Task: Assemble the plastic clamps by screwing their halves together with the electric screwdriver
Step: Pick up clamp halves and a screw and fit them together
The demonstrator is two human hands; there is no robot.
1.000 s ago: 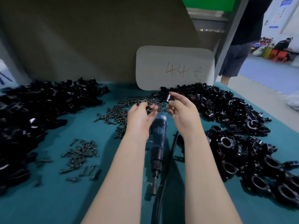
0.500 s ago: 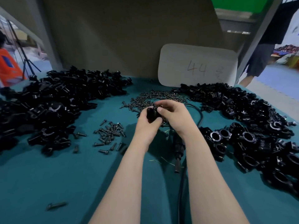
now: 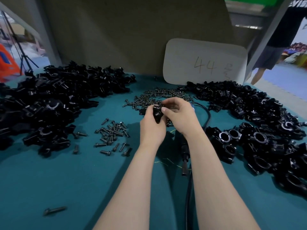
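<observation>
1. Centrally, we see the left hand and the right hand meeting on one black plastic clamp, held just above the teal table cover.
2. We note the left hand's fingers curled round the clamp's lower body, while the right thumb and fingers pinch its upper end; neither hand is spread. Whether a screw sits under the right fingertips we cannot tell.
3. We judge that this two-handed hold serves alignment: the left hand steadies the part while the right mates the halves or seats a screw, ahead of driving.
4. We find the dark corded electric screwdriver lying on the cover, partly under the right forearm, with its tip toward the viewer. Neither hand touches it, and it probably lies there for easy reach by the right hand.
5. We place the large scatter of small black screws just beyond the hands and a smaller cluster of black screws to their left, so the supply lies close.
6. We see a heap of loose black clamp parts at the left and a heap of ringed black clamps at the right, which look assembled. We read these as stock on one side and output on the other.
7. We locate the held clamp between both hands, nearer the screw scatter than either heap.
</observation>
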